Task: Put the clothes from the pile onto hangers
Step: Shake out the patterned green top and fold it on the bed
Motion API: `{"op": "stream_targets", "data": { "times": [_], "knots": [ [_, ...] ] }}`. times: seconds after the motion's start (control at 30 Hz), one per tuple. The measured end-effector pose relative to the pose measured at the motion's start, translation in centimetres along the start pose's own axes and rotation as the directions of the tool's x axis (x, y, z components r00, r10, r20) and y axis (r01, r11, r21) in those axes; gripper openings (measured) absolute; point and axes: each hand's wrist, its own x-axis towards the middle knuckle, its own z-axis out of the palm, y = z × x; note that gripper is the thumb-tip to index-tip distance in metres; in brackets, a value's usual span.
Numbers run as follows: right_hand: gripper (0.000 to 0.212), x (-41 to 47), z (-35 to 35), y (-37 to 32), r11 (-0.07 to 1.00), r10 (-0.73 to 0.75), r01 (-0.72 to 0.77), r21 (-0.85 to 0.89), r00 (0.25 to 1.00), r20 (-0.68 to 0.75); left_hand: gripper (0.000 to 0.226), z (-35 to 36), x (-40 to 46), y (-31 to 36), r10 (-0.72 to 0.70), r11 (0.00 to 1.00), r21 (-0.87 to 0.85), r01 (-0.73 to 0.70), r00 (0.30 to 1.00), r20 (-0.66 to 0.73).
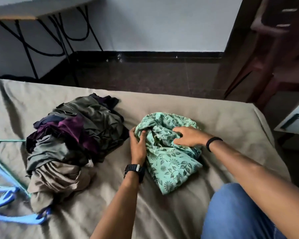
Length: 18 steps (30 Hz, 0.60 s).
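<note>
A crumpled mint-green garment with a dark leaf print (169, 163) lies on the bed, right of centre. My left hand (138, 145) grips its left edge, thumb tucked into the fabric. My right hand (188, 136) holds a bunched fold on its upper right, fingers curled into the cloth. A pile of dark clothes (71, 144), grey, purple and beige, sits to the left of the garment. Blue hangers (10, 219) and a green hanger (5, 142) lie at the bed's left edge, partly under the pile.
The bed is covered by a taupe sheet (162, 209). My knee in blue jeans (236, 214) rests at the lower right. Beyond the bed are dark floor, a folding table's black legs (59, 35) at the back left and a dark wooden frame (266, 49) on the right.
</note>
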Motion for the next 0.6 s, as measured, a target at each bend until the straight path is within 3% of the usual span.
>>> {"op": "stream_targets", "data": {
  "times": [0.07,0.13,0.2,0.3,0.37,0.43,0.5,0.6],
  "knots": [
    [0.046,1.3,-0.6,-0.5,0.997,-0.016,0.01,0.08,0.998,0.068,0.024,0.0,0.2,-0.6,0.02,1.0,0.009,-0.02,1.0,-0.016],
    [0.035,2.4,-1.4,-1.1,0.984,-0.057,0.052,0.173,0.998,0.024,0.022,0.0,0.1,-0.7,0.03,0.999,0.026,-0.029,0.999,-0.02],
    [0.051,3.3,-1.5,-1.7,0.968,-0.074,0.082,0.237,0.996,-0.043,0.017,0.0,0.2,-0.9,0.02,0.999,0.041,-0.018,0.999,-0.034],
    [0.081,4.1,-0.5,-3.0,0.978,-0.134,0.127,0.164,0.99,0.038,0.013,0.0,0.4,-0.9,-0.02,0.999,0.047,0.023,0.998,-0.054],
    [0.076,4.5,0.0,-3.4,0.979,-0.141,0.131,0.153,0.989,0.054,0.016,0.3,0.2,-0.3,-0.066,0.997,0.045,0.068,0.996,-0.059],
    [0.065,3.9,-0.2,-3.3,0.956,-0.126,0.124,0.266,0.992,-0.01,0.023,0.4,0.0,0.8,-0.123,0.992,0.031,0.125,0.99,-0.067],
    [0.061,3.2,-0.6,-2.7,0.867,-0.072,0.085,0.491,0.996,-0.045,0.035,0.5,0.4,2.2,-0.204,0.979,0.004,0.204,0.978,-0.049],
    [0.057,2.0,-1.5,-1.2,0.617,0.012,0.032,0.786,0.999,-0.05,0.045,0.5,1.0,4.4,-0.314,0.945,-0.072,0.319,0.947,0.067]
  ]
}}
